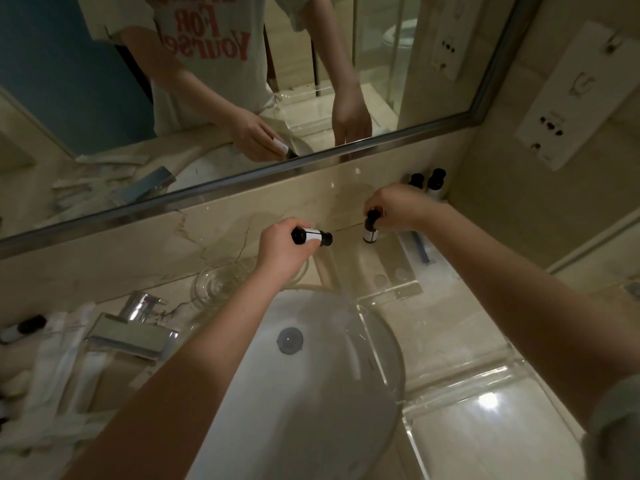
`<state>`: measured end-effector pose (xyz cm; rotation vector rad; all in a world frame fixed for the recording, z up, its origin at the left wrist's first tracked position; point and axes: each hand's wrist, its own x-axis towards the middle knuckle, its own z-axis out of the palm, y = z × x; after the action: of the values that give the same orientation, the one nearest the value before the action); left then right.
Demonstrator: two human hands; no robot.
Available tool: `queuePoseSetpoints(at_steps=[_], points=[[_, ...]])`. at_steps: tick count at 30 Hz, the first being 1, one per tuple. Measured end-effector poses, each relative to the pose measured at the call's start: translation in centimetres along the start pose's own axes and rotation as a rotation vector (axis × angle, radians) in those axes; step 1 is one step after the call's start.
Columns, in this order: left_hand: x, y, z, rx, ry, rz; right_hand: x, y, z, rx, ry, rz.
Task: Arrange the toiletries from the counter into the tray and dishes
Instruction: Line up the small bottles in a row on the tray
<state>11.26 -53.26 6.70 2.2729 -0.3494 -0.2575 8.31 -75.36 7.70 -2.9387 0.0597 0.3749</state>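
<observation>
dim beige marble counter (450, 327), white sink (311, 393), chrome tap (138, 327), metal-framed mirror (104, 81)

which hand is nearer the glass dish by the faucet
Left. The left hand, holding a sideways bottle, is just right of the glass dish; the right hand grips an upright bottle farther right.

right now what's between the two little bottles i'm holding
Nothing. In the head view, only bare marble shows between the sideways bottle in the left hand and the upright bottle in the right hand.
</observation>
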Motion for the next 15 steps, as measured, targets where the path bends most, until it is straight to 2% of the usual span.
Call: queuePoseSetpoints(at_steps=[6, 8, 11, 15], points=[[0.3, 0.3, 0.4, -0.009, -0.007, 0.011, -0.4, 0.8, 0.5, -0.075, 0.078, 0.096], [0.4, 0.5, 0.5, -0.007, -0.008, 0.010, -0.6, 1.1, 0.9, -0.023, 0.094, 0.103], [0.7, 0.8, 0.6, -0.017, -0.012, 0.014, -1.1, 1.3, 0.8, 0.206, 0.123, 0.107], [1.0, 0.9, 0.8, -0.023, -0.006, 0.023, -0.8, 1.2, 1.3, 0.168, 0.104, 0.063]])
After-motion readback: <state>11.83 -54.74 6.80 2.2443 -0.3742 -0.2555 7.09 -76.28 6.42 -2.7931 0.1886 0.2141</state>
